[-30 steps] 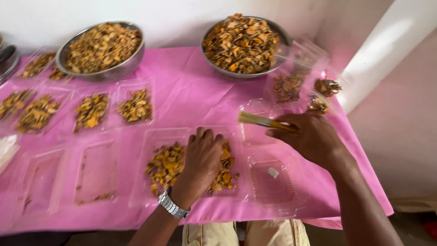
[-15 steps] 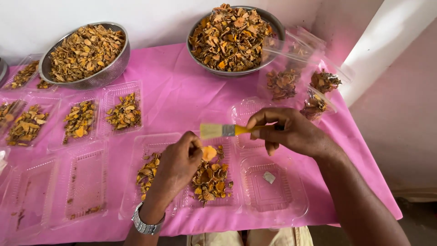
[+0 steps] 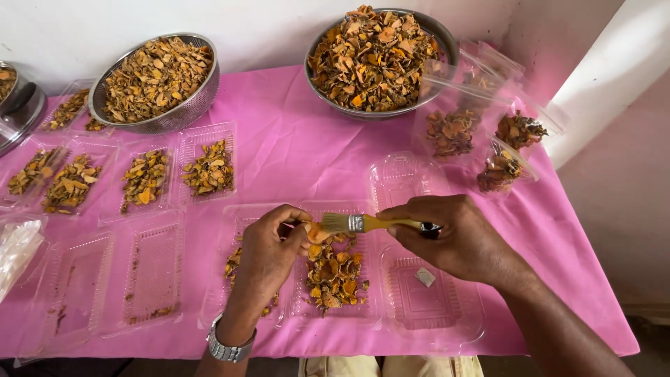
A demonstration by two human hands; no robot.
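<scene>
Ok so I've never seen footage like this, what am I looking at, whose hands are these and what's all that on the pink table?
The single view comes from a camera worn on a person's head, looking down at their own bare hands. The right hand holds a small yellow-handled brush. The left hand pinches an orange dried slice against the bristles. Below sits a clear plastic tray of similar slices, on a pink tablecloth. Two metal bowls of dried pieces stand behind, with more trays around.
</scene>
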